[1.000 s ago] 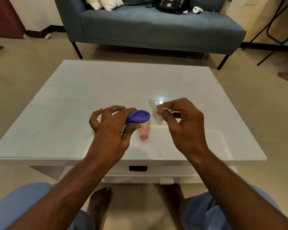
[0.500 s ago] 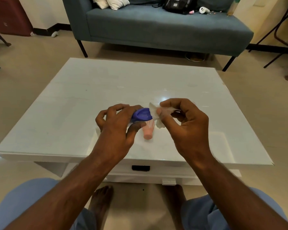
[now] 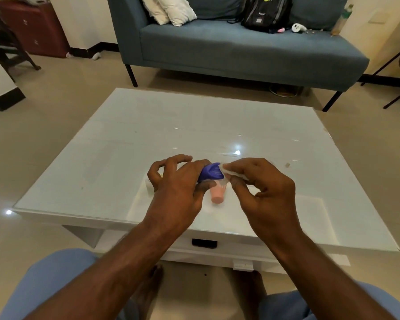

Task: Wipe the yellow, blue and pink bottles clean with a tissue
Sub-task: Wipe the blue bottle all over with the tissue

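Nearest the camera, blue-clad knees and bare feet on the tiled floor, just short of the white table, with a dark drawer handle under its near edge. Above the near-middle of the table top, left hand with fingers and thumb curled round the blue bottle, blue cap turned toward the right hand. Right hand pinching a white tissue between thumb and fingers, tissue pressed against the right side of the blue cap. Directly beneath the blue bottle, pink bottle standing on the table top, its upper part hidden by the hands. Behind the left hand's fingers, toward the left edge, a sliver of pale container with a trace of yellow; too hidden to identify. Beyond the far edge, a blue-grey sofa carrying white cushions and a black backpack.
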Demonstrator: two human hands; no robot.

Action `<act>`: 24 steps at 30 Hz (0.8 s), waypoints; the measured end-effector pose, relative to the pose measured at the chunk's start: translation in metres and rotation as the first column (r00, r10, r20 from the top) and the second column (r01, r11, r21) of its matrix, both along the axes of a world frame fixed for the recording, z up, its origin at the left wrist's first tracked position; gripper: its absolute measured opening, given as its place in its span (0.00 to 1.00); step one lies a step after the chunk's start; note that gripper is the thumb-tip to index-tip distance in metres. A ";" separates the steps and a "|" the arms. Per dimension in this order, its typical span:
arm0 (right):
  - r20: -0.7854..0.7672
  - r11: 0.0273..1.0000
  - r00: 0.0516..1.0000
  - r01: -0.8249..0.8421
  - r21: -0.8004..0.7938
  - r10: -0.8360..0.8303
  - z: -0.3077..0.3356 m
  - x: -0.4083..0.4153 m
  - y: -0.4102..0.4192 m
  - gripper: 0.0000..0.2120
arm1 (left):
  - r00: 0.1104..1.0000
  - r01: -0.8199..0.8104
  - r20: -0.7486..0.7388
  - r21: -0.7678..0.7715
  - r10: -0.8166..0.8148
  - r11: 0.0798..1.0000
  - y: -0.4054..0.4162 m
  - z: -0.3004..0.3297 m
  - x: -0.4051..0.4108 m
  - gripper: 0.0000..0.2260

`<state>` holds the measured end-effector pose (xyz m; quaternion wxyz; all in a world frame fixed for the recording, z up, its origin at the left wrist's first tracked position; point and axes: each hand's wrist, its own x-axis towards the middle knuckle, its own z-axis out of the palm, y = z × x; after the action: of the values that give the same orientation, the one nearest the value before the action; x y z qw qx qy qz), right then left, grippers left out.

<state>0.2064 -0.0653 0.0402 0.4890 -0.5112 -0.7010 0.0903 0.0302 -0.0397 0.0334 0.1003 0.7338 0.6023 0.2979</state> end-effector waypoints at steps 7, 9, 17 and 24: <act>0.130 0.995 0.991 -0.038 0.092 0.026 -0.003 -0.008 -0.004 0.13 | 1.000 -0.007 0.002 0.029 0.007 1.000 0.000 0.005 -0.002 0.21; 0.152 0.988 0.988 -0.058 0.144 0.036 -0.002 -0.007 -0.004 0.11 | 1.000 0.007 -0.015 0.063 -0.006 0.998 -0.003 0.004 -0.002 0.19; -0.056 0.999 0.998 -0.037 -0.031 0.035 0.000 -0.005 0.000 0.10 | 0.999 0.020 -0.038 -0.036 -0.022 0.999 -0.007 0.010 0.003 0.20; -0.062 0.977 0.988 -0.146 -0.154 0.138 -0.002 0.000 -0.001 0.18 | 1.000 -0.004 -0.003 -0.081 0.004 0.997 -0.005 0.006 0.001 0.21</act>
<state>0.2062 -0.0662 0.0384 0.4569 -0.4945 -0.7136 0.1936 0.0316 -0.0447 0.0392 0.1288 0.7282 0.6155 0.2724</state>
